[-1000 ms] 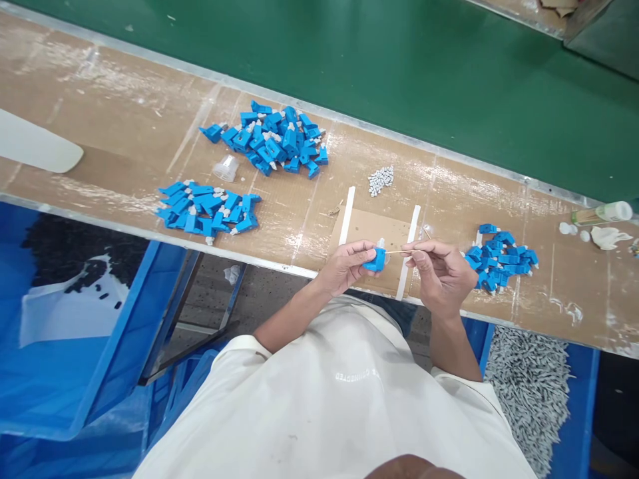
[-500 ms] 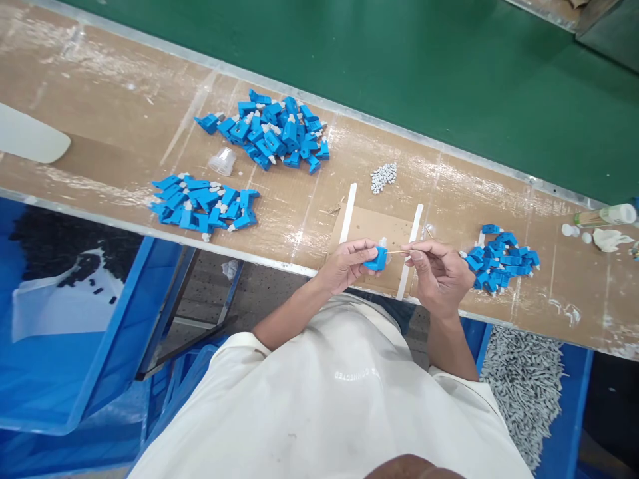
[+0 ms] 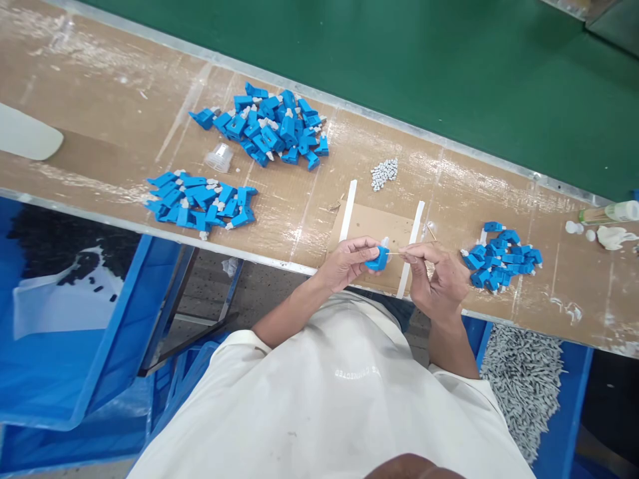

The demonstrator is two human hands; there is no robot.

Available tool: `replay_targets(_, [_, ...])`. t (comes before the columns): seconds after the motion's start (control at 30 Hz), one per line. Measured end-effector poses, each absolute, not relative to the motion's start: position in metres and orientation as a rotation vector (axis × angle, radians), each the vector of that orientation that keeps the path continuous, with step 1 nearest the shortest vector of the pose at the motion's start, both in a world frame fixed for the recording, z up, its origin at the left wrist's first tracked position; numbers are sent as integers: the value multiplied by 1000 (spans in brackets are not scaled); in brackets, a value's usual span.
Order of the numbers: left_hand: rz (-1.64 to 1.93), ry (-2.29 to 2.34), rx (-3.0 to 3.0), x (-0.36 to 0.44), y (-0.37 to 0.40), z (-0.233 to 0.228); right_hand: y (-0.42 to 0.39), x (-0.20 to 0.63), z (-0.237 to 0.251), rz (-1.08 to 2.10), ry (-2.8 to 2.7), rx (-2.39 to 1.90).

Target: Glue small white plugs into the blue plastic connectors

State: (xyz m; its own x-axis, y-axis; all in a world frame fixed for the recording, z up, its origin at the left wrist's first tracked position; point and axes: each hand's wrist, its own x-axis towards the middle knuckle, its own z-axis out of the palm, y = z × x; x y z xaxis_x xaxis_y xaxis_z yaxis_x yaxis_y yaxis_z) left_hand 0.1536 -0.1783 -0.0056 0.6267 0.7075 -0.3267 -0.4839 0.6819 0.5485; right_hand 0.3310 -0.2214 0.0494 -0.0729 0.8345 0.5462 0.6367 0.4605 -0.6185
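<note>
My left hand [image 3: 350, 263] pinches a small blue plastic part [image 3: 378, 259] with a whitish piece on top, above the front of the table. Between the fingertips of my right hand [image 3: 436, 274] is a thin wooden toothpick [image 3: 396, 253]. Its tip meets the right side of the blue part; whether it goes inside I cannot tell. Under both hands lies a cardboard sheet [image 3: 384, 223] with white tape strips at its sides. Close to my right hand rests a pile of blue parts [image 3: 502, 256]. Farther back is a little heap of small grey pieces [image 3: 384, 174].
Two more piles of blue parts, one at the back [image 3: 274, 126] and one at the front [image 3: 202, 203], lie to the left beside a clear plastic cup [image 3: 219, 158]. A toothpick bottle [image 3: 612, 213] lies far right. Blue bins [image 3: 117, 319] stand below the table edge.
My right hand has shifted slightly left, and less of the toothpick shows between its fingers and the blue part. My left hand still holds the part. The view has moved slightly.
</note>
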Motion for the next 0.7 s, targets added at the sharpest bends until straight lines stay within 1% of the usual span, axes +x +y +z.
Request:
replay_targets(0.17, [701, 564, 428, 153, -179, -9, -222, 331, 47, 280, -1791, -1271])
replay_targets(0.4, [754, 612, 409, 141, -174, -16, -223, 343, 38, 475, -1534, -1372])
replay_targets(0.57, [803, 633, 350, 130, -169, -23, -217, 344, 23, 449, -1750, -1444])
replay_targets(0.7, [774, 627, 283, 127, -166, -27, -215, 341, 13, 479, -1922, -1470])
